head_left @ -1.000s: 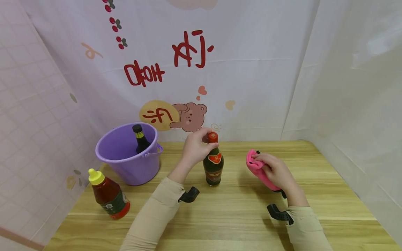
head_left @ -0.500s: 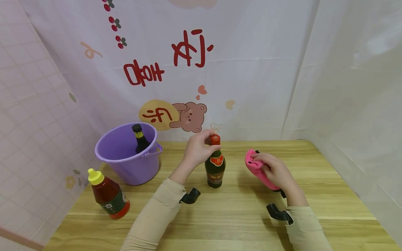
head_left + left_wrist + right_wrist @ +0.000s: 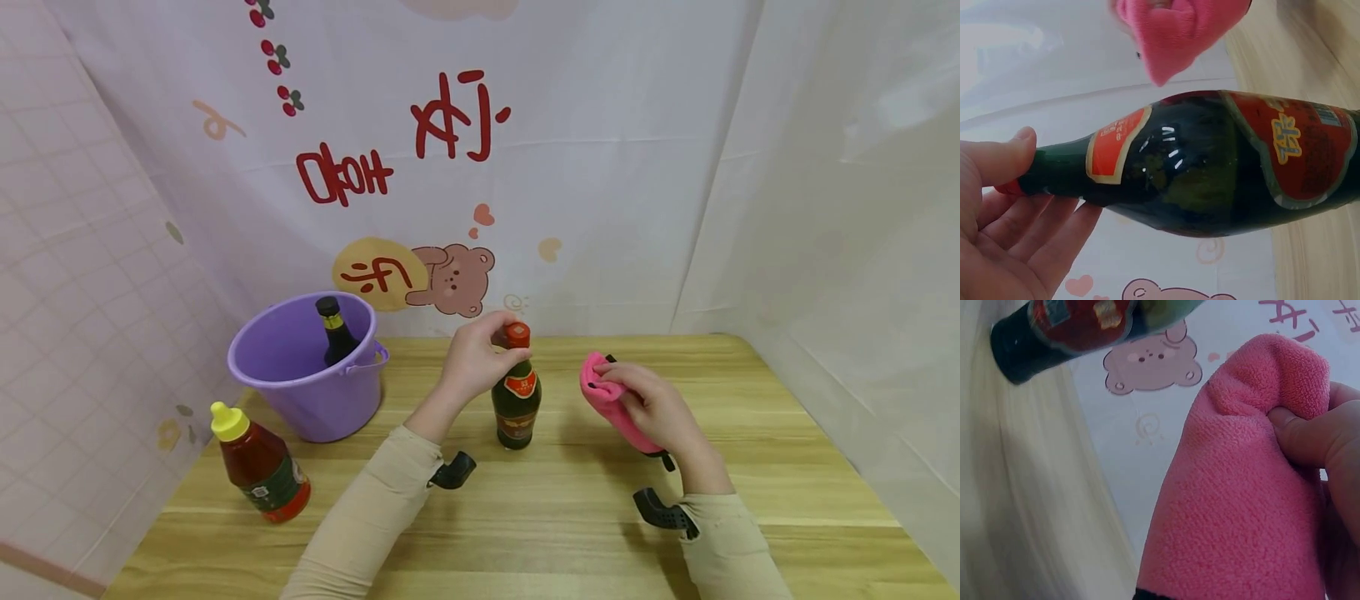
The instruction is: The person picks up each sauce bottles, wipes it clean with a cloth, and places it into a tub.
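Observation:
My left hand [image 3: 480, 360] grips a dark green glass bottle [image 3: 517, 410] by its neck, thumb on one side and fingers on the other, just under the red cap [image 3: 517, 334]. The bottle stands upright, close over the wooden table. Its red and gold labels show large in the left wrist view. To the right, my right hand [image 3: 660, 408] pinches a folded pink cloth [image 3: 1235, 481] with dark edging, the thumb pressed into a fold. A gap separates the cloth from the bottle in the head view.
A purple bucket [image 3: 341, 408] stands at the back left with a black-capped dark bottle [image 3: 337, 337] inside. In front of it is a red sauce bottle [image 3: 262, 471] with a yellow cap. A printed curtain [image 3: 600, 167] hangs behind the wooden table [image 3: 555, 533].
The bottle in my left hand has moved slightly right and toward me. My right hand with the cloth has shifted a little left, closer to the bottle.

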A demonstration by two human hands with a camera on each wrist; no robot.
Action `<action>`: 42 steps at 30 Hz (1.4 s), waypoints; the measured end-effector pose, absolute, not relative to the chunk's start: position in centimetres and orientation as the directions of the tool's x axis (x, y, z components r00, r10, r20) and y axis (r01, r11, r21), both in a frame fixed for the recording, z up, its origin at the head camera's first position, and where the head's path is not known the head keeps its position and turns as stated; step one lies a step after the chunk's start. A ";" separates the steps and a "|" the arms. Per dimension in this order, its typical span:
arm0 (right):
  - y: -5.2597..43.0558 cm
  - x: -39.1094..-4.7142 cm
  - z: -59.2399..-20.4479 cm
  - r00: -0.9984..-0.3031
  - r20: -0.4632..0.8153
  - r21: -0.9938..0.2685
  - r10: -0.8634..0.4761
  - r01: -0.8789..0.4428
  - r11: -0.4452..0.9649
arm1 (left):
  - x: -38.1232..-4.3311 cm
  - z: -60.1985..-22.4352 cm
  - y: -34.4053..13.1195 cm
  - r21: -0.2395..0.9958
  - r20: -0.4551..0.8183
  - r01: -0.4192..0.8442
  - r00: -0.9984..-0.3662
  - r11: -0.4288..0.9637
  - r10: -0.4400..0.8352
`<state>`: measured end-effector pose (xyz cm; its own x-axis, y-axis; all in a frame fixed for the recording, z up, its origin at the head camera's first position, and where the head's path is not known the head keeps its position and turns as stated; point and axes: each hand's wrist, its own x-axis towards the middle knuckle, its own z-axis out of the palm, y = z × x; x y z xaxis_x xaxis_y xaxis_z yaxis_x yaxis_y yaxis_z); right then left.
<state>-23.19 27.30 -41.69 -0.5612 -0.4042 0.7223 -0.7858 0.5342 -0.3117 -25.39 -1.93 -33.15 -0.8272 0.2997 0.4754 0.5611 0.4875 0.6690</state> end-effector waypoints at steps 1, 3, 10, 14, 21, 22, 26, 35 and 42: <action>27.1 -23.2 -41.5 -0.551 0.730 -0.310 -0.404 -0.794 0.522 | -25.4 -33.1 -2.0 0.676 0.469 0.558 -0.830 0.482 0.302; 26.7 -23.1 -41.1 -0.532 0.748 -0.317 -0.396 -0.811 0.491 | -25.4 -33.1 -2.1 0.694 0.456 0.548 -0.836 0.467 0.304; 23.7 -23.3 -38.7 -0.433 0.832 -0.294 -0.348 -0.875 0.385 | -25.2 -32.6 -2.3 0.726 0.440 0.525 -0.851 0.445 0.286; 21.6 -23.8 -37.4 -0.409 0.846 -0.294 -0.341 -0.892 0.342 | -25.1 -32.6 -2.3 0.711 0.456 0.533 -0.846 0.458 0.278; 19.0 -24.6 -37.4 -0.380 0.880 -0.296 -0.286 -0.908 0.296 | -25.0 -32.7 -2.3 0.670 0.479 0.556 -0.830 0.492 0.286; 18.8 -24.7 -37.6 -0.374 0.885 -0.296 -0.277 -0.912 0.285 | -25.0 -32.7 -2.2 0.667 0.480 0.558 -0.829 0.494 0.287; 18.6 -25.0 -38.6 -0.371 0.891 -0.314 -0.262 -0.920 0.235 | -25.0 -32.8 -2.2 0.658 0.483 0.560 -0.827 0.504 0.289; 18.3 -25.4 -39.7 -0.426 0.865 -0.395 -0.265 -0.904 0.166 | -25.0 -32.9 -2.3 0.647 0.501 0.572 -0.817 0.504 0.284; 18.5 -25.6 -40.0 -0.375 0.882 -0.329 -0.286 -0.923 0.198 | -25.0 -32.8 -2.2 0.628 0.510 0.581 -0.810 0.518 0.290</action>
<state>-25.55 18.46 -39.97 -0.3750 -0.2857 0.8819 -0.9235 0.1982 -0.3285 -25.00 -2.23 -32.78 -0.8097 0.2900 0.5101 0.5810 0.5183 0.6275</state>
